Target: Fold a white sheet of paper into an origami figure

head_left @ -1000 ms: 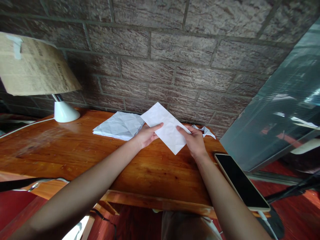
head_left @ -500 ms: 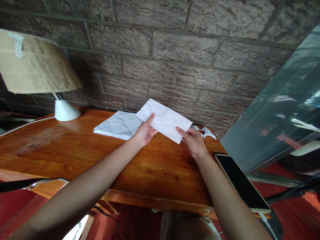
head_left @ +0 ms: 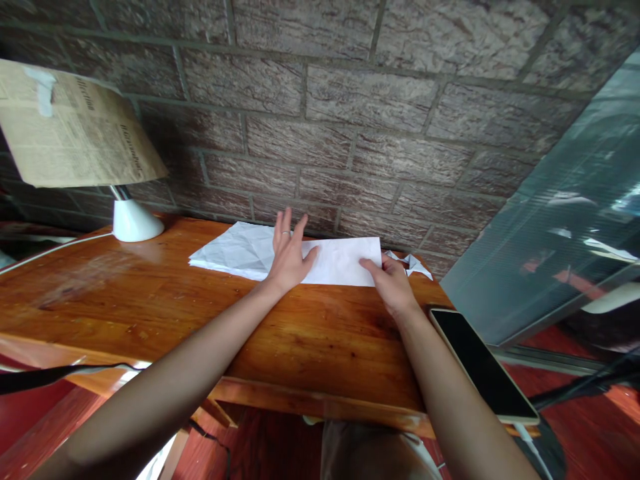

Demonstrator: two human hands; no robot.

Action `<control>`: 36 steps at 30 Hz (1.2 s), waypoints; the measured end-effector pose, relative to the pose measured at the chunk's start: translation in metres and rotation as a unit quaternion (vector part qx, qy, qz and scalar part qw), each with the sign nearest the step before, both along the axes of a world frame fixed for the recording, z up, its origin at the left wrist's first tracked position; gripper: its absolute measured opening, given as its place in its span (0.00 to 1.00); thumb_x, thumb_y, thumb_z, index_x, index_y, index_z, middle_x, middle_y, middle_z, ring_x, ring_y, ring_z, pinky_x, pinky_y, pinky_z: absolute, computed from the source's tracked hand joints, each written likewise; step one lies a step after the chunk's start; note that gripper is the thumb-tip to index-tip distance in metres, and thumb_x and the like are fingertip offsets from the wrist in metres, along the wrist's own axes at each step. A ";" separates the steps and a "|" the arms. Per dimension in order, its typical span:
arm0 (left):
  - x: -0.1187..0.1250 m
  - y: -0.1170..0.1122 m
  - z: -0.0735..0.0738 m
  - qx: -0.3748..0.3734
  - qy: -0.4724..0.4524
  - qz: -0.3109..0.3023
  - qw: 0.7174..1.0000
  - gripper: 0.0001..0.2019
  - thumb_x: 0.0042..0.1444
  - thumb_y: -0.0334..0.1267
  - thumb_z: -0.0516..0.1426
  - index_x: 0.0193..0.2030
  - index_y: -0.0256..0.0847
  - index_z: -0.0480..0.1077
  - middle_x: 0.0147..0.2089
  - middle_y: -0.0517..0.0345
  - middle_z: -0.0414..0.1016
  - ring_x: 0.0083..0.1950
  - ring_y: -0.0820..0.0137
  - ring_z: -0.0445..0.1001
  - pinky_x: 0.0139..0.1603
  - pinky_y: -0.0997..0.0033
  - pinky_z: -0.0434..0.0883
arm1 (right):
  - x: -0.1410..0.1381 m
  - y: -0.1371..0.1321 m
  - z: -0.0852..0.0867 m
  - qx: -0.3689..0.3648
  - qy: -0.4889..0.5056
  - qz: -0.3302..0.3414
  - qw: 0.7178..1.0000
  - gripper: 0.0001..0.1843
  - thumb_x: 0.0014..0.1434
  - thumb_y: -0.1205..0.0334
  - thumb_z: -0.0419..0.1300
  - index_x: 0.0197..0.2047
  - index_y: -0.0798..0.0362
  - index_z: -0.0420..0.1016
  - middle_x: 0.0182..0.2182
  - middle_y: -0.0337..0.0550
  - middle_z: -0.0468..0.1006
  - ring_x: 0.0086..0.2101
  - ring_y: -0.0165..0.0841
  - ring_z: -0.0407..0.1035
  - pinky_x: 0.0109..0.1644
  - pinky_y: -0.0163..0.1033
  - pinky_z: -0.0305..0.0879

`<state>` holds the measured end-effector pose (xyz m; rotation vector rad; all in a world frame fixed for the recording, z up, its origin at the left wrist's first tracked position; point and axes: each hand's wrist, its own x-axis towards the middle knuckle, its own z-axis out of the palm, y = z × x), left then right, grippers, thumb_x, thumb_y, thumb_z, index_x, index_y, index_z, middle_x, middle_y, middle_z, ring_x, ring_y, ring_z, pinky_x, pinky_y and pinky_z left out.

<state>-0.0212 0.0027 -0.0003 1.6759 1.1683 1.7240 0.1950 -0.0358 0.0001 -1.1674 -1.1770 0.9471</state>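
A folded white sheet of paper (head_left: 345,261) lies flat on the wooden table (head_left: 165,300), near the brick wall. My left hand (head_left: 289,252) rests flat on its left end with the fingers spread; a ring shows on one finger. My right hand (head_left: 390,283) pinches the sheet's right front corner between thumb and fingers. Under the sheet's left end, and spreading left of it, lies a stack of creased white papers (head_left: 233,252).
A lamp with a white base (head_left: 131,221) and a newspaper-covered shade (head_left: 70,137) stands at the back left. A dark phone (head_left: 483,365) lies on the table's right edge. A small folded paper piece (head_left: 413,263) sits behind my right hand. A glass panel (head_left: 565,207) rises on the right.
The sheet was held up in the air between both hands; it has come down flat onto the table. My left hand has opened and spread on top of it.
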 end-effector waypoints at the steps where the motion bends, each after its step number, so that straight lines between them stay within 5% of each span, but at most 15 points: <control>1: 0.002 -0.003 0.000 0.003 0.014 -0.051 0.999 0.29 0.44 0.31 0.69 0.56 0.43 0.75 0.72 0.47 0.63 0.77 0.55 0.49 0.76 0.61 0.46 | -0.001 -0.001 0.000 -0.004 -0.004 0.016 1.000 0.19 0.44 0.51 0.71 0.37 0.54 0.82 0.32 0.43 0.85 0.31 0.37 0.75 0.37 0.41 0.69; 4: 0.007 -0.007 -0.002 -0.049 0.067 -0.183 0.980 0.13 0.50 0.39 0.67 0.43 0.44 0.80 0.48 0.52 0.82 0.54 0.58 0.76 0.58 0.68 0.67 | -0.002 -0.004 0.001 -0.009 -0.007 0.052 0.999 0.18 0.44 0.52 0.72 0.37 0.53 0.82 0.32 0.42 0.85 0.29 0.35 0.74 0.35 0.40 0.68; 6: 0.009 -0.008 -0.003 -0.061 0.105 -0.224 0.967 0.07 0.55 0.43 0.64 0.35 0.43 0.80 0.36 0.57 0.81 0.39 0.64 0.76 0.40 0.73 0.68 | -0.002 -0.005 0.002 -0.008 -0.009 0.064 0.998 0.18 0.44 0.52 0.73 0.36 0.53 0.83 0.32 0.42 0.85 0.29 0.35 0.74 0.36 0.40 0.69; 9: 0.010 -0.007 -0.003 -0.096 0.101 -0.263 0.955 0.13 0.54 0.47 0.63 0.26 0.39 0.77 0.25 0.61 0.73 0.26 0.72 0.66 0.26 0.75 0.58 | -0.002 -0.007 0.004 -0.016 -0.020 0.098 0.995 0.20 0.43 0.51 0.74 0.38 0.54 0.84 0.34 0.43 0.85 0.31 0.36 0.75 0.38 0.41 0.70; 15: 0.006 0.002 -0.002 -0.091 0.060 -0.255 0.961 0.13 0.56 0.46 0.60 0.33 0.39 0.80 0.28 0.58 0.78 0.27 0.71 0.69 0.27 0.76 0.62 | -0.001 -0.005 0.005 -0.031 -0.037 0.100 0.994 0.20 0.42 0.50 0.75 0.37 0.54 0.84 0.34 0.43 0.85 0.29 0.35 0.74 0.37 0.41 0.69; 20: -0.004 0.005 0.002 -0.215 -0.008 -0.318 0.923 0.11 0.49 0.43 0.66 0.36 0.38 0.80 0.31 0.54 0.81 0.26 0.70 0.73 0.27 0.75 0.65 | 0.003 -0.002 0.004 -0.002 0.001 0.045 0.999 0.19 0.42 0.52 0.76 0.36 0.52 0.84 0.32 0.41 0.85 0.28 0.33 0.73 0.37 0.40 0.68; 24: -0.009 0.004 0.006 -0.228 -0.032 -0.314 0.921 0.09 0.47 0.42 0.68 0.31 0.38 0.80 0.30 0.53 0.81 0.27 0.70 0.73 0.29 0.74 0.66 | 0.005 -0.001 0.007 0.026 -0.016 0.021 0.999 0.17 0.42 0.52 0.75 0.35 0.50 0.83 0.31 0.38 0.83 0.29 0.32 0.72 0.37 0.38 0.67; 30: -0.011 0.007 0.006 -0.235 -0.019 -0.292 0.927 0.12 0.47 0.44 0.68 0.31 0.37 0.81 0.29 0.52 0.80 0.27 0.70 0.73 0.28 0.74 0.65 | 0.009 -0.002 0.007 0.069 -0.106 0.102 0.987 0.11 0.46 0.59 0.70 0.36 0.48 0.85 0.38 0.41 0.85 0.39 0.37 0.76 0.47 0.42 0.70; 36: -0.013 0.011 0.006 -0.221 -0.002 -0.261 0.940 0.17 0.46 0.50 0.68 0.32 0.36 0.79 0.28 0.57 0.78 0.28 0.73 0.70 0.30 0.74 0.64 | 0.011 0.000 0.001 0.099 -0.220 0.139 0.960 0.17 0.45 0.69 0.59 0.38 0.50 0.85 0.39 0.41 0.85 0.39 0.37 0.76 0.47 0.41 0.69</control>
